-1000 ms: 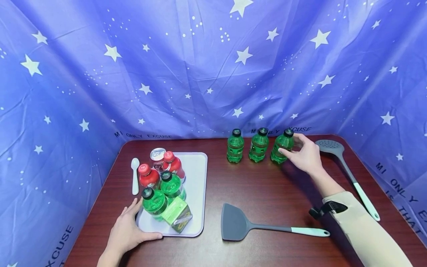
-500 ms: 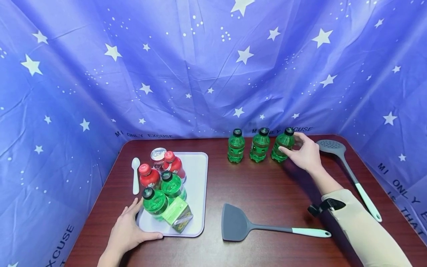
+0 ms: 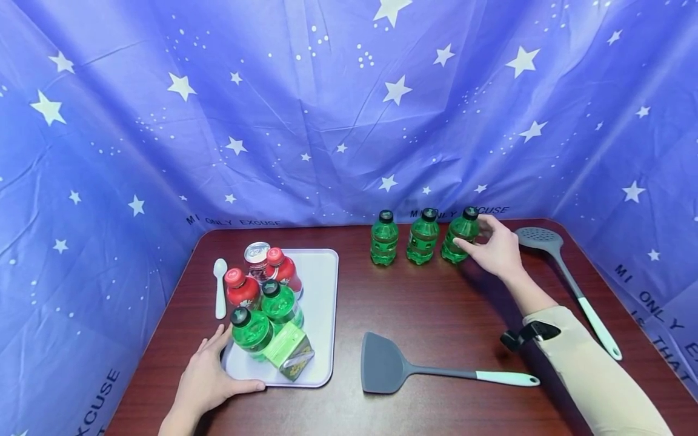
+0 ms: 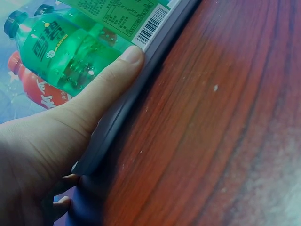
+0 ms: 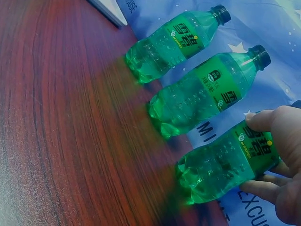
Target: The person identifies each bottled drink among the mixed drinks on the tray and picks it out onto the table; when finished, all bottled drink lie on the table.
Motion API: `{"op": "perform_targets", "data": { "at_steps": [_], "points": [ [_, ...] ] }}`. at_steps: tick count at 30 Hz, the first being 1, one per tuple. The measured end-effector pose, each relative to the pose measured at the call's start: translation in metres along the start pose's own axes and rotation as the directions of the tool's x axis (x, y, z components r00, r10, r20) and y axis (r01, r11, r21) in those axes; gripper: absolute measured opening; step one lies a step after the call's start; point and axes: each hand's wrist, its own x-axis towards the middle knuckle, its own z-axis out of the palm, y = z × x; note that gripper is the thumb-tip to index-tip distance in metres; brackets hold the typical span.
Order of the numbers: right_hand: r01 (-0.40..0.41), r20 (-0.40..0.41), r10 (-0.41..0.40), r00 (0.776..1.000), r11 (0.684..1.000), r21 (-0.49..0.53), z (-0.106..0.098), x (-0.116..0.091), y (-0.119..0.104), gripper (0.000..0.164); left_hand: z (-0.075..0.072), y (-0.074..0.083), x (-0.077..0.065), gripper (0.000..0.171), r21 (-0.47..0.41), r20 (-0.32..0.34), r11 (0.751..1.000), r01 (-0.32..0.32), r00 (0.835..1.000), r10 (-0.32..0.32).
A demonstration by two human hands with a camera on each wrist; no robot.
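Observation:
My right hand [image 3: 497,247] grips the rightmost of three green soda bottles [image 3: 460,241] at the back of the table, thumb on its front and fingers behind. In the right wrist view this bottle [image 5: 221,169] shows its label partly under the thumb. My left hand [image 3: 206,370] rests spread around the near left corner of a white tray [image 3: 319,315], its straight thumb along the rim. On the tray stand two green bottles [image 3: 252,332], two red bottles [image 3: 242,290], a drink can [image 3: 257,257] and a green drink carton [image 3: 289,351].
The other two green bottles [image 3: 384,242] stand to the left of the gripped one. A grey spatula [image 3: 384,363] lies at the front, a slotted turner [image 3: 540,237] on the right. Beside the tray lies a white spoon [image 3: 220,290]. A starry blue cloth [image 3: 349,121] hangs behind.
The gripped bottle and my right hand have shifted very slightly toward the back of the table. My left hand and the things on the tray stay put.

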Motion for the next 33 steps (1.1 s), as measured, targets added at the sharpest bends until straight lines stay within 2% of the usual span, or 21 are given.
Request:
{"op": "perform_targets", "data": {
  "at_steps": [15,20,25,33],
  "points": [
    [-0.011,0.018,0.011,1.0,1.0,0.004,-0.008,0.001,-0.005,0.075,0.001,-0.001,0.002,0.14,0.003,-0.003,1.0,-0.008,1.0,0.008],
    [-0.001,-0.006,0.001,1.0,0.999,0.04,-0.019,0.009,-0.018,0.074,0.0,0.0,0.002,0.141,0.003,0.004,1.0,-0.009,1.0,0.009],
    [0.04,-0.045,-0.039,0.998,0.999,0.028,-0.03,0.02,-0.034,0.071,0.0,0.0,0.001,0.141,0.005,0.008,1.0,-0.007,1.0,0.007],
    [0.079,-0.056,-0.073,0.996,0.991,0.111,-0.034,0.027,-0.078,0.069,0.0,-0.001,0.0,0.143,0.014,0.032,1.0,0.019,0.999,-0.019]
  ]
}}
